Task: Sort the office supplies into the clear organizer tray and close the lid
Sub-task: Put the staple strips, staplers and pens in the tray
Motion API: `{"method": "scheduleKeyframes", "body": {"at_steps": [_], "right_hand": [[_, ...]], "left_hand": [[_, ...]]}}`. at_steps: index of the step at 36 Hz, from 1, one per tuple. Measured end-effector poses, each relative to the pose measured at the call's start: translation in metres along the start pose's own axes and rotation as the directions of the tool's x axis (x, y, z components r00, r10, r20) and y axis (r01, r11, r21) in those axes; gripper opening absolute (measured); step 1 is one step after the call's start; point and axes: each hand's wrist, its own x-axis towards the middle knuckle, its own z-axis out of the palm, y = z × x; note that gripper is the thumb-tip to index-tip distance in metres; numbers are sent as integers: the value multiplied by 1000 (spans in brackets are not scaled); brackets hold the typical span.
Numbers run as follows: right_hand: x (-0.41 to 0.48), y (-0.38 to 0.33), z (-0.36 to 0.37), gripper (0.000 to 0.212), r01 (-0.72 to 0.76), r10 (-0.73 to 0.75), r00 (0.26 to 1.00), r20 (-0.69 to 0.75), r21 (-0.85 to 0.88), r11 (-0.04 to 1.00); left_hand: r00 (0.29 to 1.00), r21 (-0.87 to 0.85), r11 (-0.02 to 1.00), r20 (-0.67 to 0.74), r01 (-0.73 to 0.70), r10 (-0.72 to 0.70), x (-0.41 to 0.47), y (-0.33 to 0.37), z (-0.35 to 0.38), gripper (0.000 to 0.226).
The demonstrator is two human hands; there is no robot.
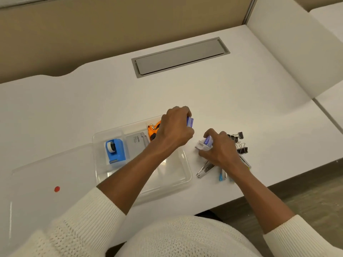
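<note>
The clear organizer tray (pixel 182 165) lies on the white desk in front of me. Inside it are a blue tape dispenser (pixel 115 150), a grey card box (pixel 137 141) and an orange item (pixel 153 129). My left hand (pixel 174 129) hovers over the tray's far right corner, shut on a small blue box (pixel 190 122). Just right of the tray, my right hand (pixel 220 147) grips a second small blue and white box (pixel 205 143). Black binder clips (pixel 239 142) and metal staple removers (pixel 205 168) lie around and under my right hand.
The clear lid (pixel 46 180) with a red dot lies flat left of the tray. A grey cable hatch (pixel 180 56) is set into the desk further back. The desk's front edge runs close to the loose supplies on the right. Small blue items (pixel 221 176) lie near that edge.
</note>
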Motion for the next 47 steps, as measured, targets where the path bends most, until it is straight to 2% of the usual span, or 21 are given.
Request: {"method": "scheduleKeyframes", "body": {"at_steps": [5, 9, 12, 16, 21, 25, 31, 35, 38, 42, 47], "right_hand": [[-19, -19, -22, 57, 141, -139, 990, -36, 84, 986], [-41, -41, -33, 59, 345, -355, 933, 61, 131, 929], [-53, -53, -25, 60, 428, -444, 879, 172, 124, 895], [-62, -68, -8, 59, 474, -473, 845, 249, 59, 879], [-65, -75, 3, 62, 488, -446, 850, 281, -97, 868], [-64, -80, 4, 63, 476, -433, 855, 285, -98, 874], [-64, -71, 6, 54, 385, -368, 908, 198, -50, 922], [-68, -53, -5, 27, 230, -231, 973, 11, 53, 972], [-73, -32, -13, 21, 98, -84, 985, -151, 86, 992], [-74, 8, -26, 28, -147, 166, 955, -244, 96, 984], [-76, 54, -34, 57, -324, 319, 920, -226, 15, 946]], "left_hand": [[993, 18, 993, 1, 115, -115, -44, -21, -25, 31], [969, 19, 971, 55, 239, -239, -78, -42, -27, 33], [942, 5, 950, 125, 313, -311, -97, -52, -17, 38], [920, -12, 931, 163, 364, -357, -108, -55, -3, 43], [910, 7, 920, 144, 392, -388, -106, -53, 6, 48], [904, 32, 916, 156, 399, -399, -102, -47, 12, 49], [913, 139, 930, 187, 340, -362, -98, -40, 21, 54], [929, 166, 936, 153, 311, -336, -96, -37, 21, 44], [969, 168, 963, 99, 210, -228, -97, -27, 22, 35], [996, 136, 991, 92, 1, -14, -94, -3, 33, 33], [980, 105, 987, 172, -120, 101, -81, 28, 59, 36]]}}
